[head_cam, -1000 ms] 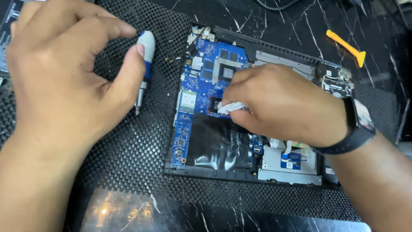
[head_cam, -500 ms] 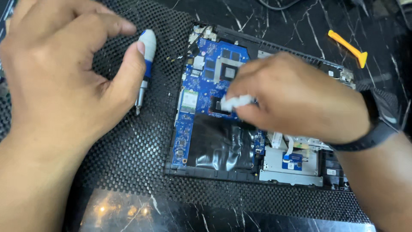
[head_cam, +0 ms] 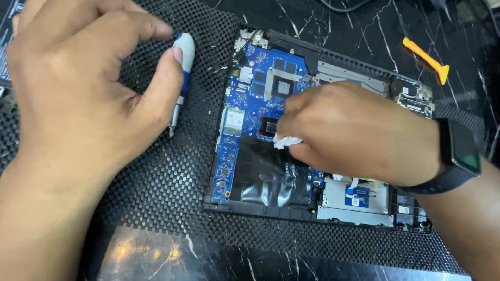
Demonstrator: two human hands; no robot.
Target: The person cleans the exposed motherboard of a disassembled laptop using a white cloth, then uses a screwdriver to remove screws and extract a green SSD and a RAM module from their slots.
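Blue laptop circuit board (head_cam: 245,151); white crumpled wipe (head_cam: 286,141); blue-and-white screwdriver (head_cam: 182,67); black mesh-patterned mat (head_cam: 156,187); orange plastic pry tool (head_cam: 424,58); black white-veined marble tabletop (head_cam: 364,31).

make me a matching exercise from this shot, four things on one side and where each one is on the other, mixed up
Things:
1. screwdriver
2. white wad
3. orange pry tool
4. smartwatch

Places:
A. on the right wrist
B. lying on the dark marble top, far right
C. under the left hand's thumb, on the mesh mat
D. pinched in the right hand over the blue board

Pairs: 1-C, 2-D, 3-B, 4-A
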